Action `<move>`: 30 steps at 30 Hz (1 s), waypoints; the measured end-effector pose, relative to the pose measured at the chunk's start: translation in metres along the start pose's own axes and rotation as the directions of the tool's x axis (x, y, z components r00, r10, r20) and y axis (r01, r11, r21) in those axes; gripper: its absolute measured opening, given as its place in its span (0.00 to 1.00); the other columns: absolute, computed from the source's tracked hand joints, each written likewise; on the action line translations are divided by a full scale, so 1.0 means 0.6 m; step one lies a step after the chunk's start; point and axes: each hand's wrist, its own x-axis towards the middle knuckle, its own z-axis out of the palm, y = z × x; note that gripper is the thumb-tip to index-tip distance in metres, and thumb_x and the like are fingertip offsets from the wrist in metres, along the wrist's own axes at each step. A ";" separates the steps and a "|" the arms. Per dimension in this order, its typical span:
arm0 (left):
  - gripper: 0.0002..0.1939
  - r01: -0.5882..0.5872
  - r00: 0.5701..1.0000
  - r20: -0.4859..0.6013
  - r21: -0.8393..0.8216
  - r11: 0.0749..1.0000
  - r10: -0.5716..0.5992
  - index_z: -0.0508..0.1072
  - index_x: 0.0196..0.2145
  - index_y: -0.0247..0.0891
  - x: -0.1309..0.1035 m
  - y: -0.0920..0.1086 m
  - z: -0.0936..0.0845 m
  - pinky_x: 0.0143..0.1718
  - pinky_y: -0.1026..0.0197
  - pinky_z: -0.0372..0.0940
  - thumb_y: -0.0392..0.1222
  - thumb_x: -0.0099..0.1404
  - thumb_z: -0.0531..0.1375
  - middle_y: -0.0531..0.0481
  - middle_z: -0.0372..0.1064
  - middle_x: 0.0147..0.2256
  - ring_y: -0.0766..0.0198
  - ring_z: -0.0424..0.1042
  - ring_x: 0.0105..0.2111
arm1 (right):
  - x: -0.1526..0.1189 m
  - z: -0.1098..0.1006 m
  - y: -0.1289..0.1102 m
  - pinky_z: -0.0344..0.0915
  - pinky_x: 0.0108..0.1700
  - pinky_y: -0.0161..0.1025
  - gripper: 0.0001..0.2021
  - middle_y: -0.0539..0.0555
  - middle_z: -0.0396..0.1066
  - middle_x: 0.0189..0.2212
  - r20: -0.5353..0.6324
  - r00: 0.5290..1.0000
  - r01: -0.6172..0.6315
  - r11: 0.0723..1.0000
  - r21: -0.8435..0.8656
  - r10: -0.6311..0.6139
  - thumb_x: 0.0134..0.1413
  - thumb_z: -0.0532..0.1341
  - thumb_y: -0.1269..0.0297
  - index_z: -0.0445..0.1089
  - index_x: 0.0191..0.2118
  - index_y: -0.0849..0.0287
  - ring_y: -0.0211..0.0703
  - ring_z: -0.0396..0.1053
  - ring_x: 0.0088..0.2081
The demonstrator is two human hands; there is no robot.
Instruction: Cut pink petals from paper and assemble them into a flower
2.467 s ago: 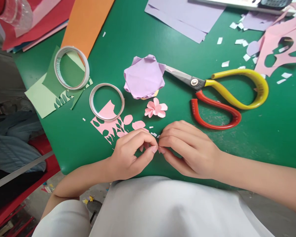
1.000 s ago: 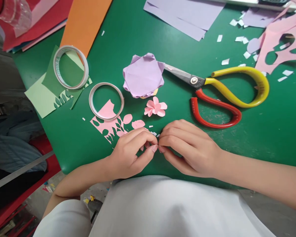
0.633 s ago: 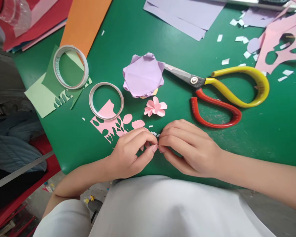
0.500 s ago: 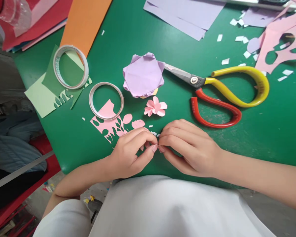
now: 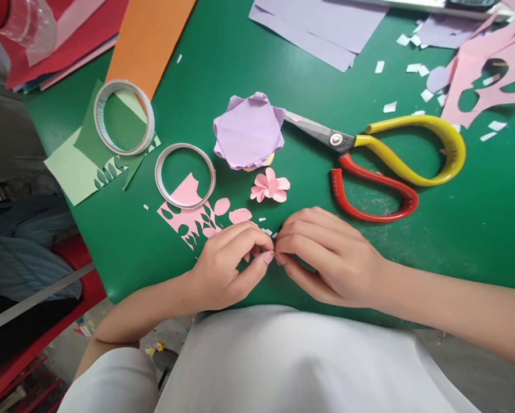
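My left hand (image 5: 229, 265) and my right hand (image 5: 332, 258) meet fingertip to fingertip near the table's front edge. Both are closed in a pinch on something tiny, mostly hidden by the fingers. Just beyond them sits a small pink paper flower (image 5: 270, 185) with several petals. Loose pink paper petals (image 5: 240, 215) and a cut pink paper scrap (image 5: 184, 201) lie beyond my left hand. A folded purple paper piece (image 5: 249, 131) rests behind the flower. Scissors (image 5: 337, 139) with one yellow and one red handle lie beyond my right hand, blades touching or close to the purple piece.
Two tape rolls, one upper (image 5: 151, 123) and one lower (image 5: 211, 186), lie at left on the green table (image 5: 455, 246). Green paper (image 5: 68, 172), orange paper (image 5: 152, 40) and purple sheets (image 5: 313, 28) lie farther back. Cut pink paper (image 5: 464, 86) and white bits are at right.
The camera view has shifted very slightly. Both hands hold the same pinch in the same place, and the things on the table have not moved.
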 end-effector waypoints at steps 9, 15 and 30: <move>0.06 -0.021 1.000 -0.014 0.037 0.999 0.022 0.67 0.34 0.37 0.002 0.000 0.000 0.31 0.68 0.65 0.29 0.69 0.56 0.54 0.68 0.28 0.71 0.64 0.28 | 0.003 0.000 0.000 0.64 0.34 0.40 0.04 0.55 0.71 0.30 -0.004 1.000 -0.010 1.000 -0.006 0.010 0.64 0.58 0.75 0.66 0.36 0.60 0.42 0.67 0.34; 0.06 -0.035 0.999 -0.028 0.034 0.999 0.036 0.68 0.34 0.36 0.001 0.000 0.000 0.31 0.67 0.65 0.30 0.69 0.57 0.53 0.68 0.28 0.71 0.65 0.28 | 0.003 0.001 0.000 0.63 0.34 0.40 0.04 0.55 0.70 0.30 -0.008 1.000 -0.001 1.000 -0.005 0.001 0.63 0.59 0.75 0.65 0.36 0.61 0.43 0.66 0.34; 0.05 -0.009 0.998 -0.055 0.028 1.000 0.011 0.70 0.34 0.38 0.002 0.001 -0.003 0.30 0.67 0.67 0.32 0.69 0.58 0.54 0.72 0.28 0.71 0.69 0.28 | 0.001 -0.002 -0.001 0.64 0.34 0.40 0.05 0.54 0.70 0.29 -0.015 1.000 -0.018 0.999 0.036 0.019 0.62 0.59 0.75 0.65 0.35 0.60 0.42 0.67 0.34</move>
